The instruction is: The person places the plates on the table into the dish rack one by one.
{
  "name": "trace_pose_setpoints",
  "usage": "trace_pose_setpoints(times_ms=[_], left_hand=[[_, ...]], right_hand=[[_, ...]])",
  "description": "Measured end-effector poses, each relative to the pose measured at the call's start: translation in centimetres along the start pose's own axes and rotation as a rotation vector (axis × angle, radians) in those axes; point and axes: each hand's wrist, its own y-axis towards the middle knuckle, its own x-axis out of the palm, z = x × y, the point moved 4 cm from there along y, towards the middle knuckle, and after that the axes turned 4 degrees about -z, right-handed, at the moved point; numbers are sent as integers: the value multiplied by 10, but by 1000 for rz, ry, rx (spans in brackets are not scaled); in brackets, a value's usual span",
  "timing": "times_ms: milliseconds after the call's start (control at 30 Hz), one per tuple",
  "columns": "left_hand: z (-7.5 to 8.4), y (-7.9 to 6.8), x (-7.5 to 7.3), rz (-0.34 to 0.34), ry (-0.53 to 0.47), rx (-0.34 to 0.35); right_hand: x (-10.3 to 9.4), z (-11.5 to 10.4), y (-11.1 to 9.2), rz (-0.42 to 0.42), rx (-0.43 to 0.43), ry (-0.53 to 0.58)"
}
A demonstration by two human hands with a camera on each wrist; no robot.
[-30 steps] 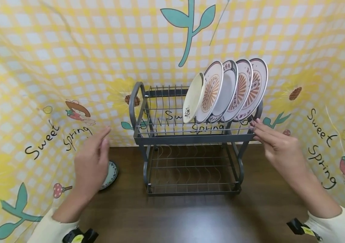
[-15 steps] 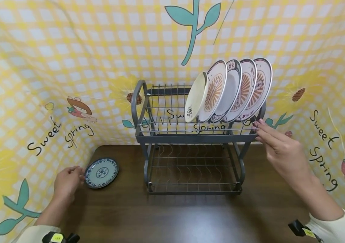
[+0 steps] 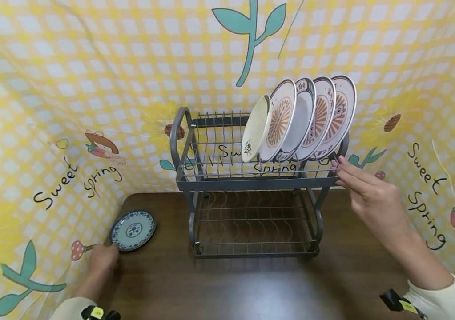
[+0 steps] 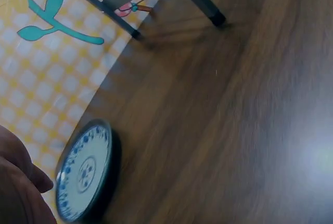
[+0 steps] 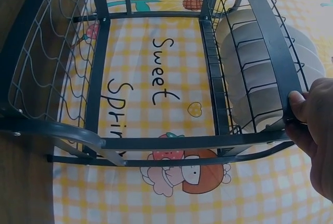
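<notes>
A blue-and-white patterned plate [image 3: 133,230] lies on the table at the left. My left hand [image 3: 104,260] is beside its near left edge; in the left wrist view a fingertip [image 4: 42,181] is close to the rim, and the other fingers are hidden. My right hand [image 3: 375,202] holds the right front corner of a grey two-tier dish rack [image 3: 257,183], thumb on the bar in the right wrist view. Several plates [image 3: 323,118] with orange-brown patterns and a cream dish [image 3: 256,129] stand on edge in the rack's upper right part.
The rack's lower tier [image 3: 251,218] carries a wire grid with nothing on it. The dark wooden table [image 3: 227,289] meets a yellow checked cloth [image 3: 91,89] at the back and sides.
My left hand has moved left and down from beside the rack to the blue-and-white plate's near left edge, uncovering the plate. The right hand has stayed on the rack corner.
</notes>
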Motion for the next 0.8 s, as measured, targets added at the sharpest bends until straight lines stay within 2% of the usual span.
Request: trace_pose_setpoints(times_ms=[67, 133, 200, 300, 400, 567, 667, 800], left_hand=[[-2, 0, 8, -52, -126, -87], [-3, 0, 13, -77, -241, -165], [-4, 3, 17, -57, -314, -219], [-7, 9, 18, -22, -397, -253], [-12, 15, 18, -2, -452, -271], [-20, 24, 15, 14, -473, -300], [-26, 30, 10, 28, -480, -287], [-31, 34, 5, 14, -474, -232]], right_hand=[[0, 0, 1, -2, -1, -2], [1, 0, 2, -5, -3, 7], [1, 0, 3, -4, -9, 9], [2, -1, 4, -3, -10, 12], [3, -2, 4, 1, -9, 7], [3, -2, 4, 8, -6, 10], [4, -2, 4, 14, -2, 20], [4, -1, 2, 22, -4, 26]])
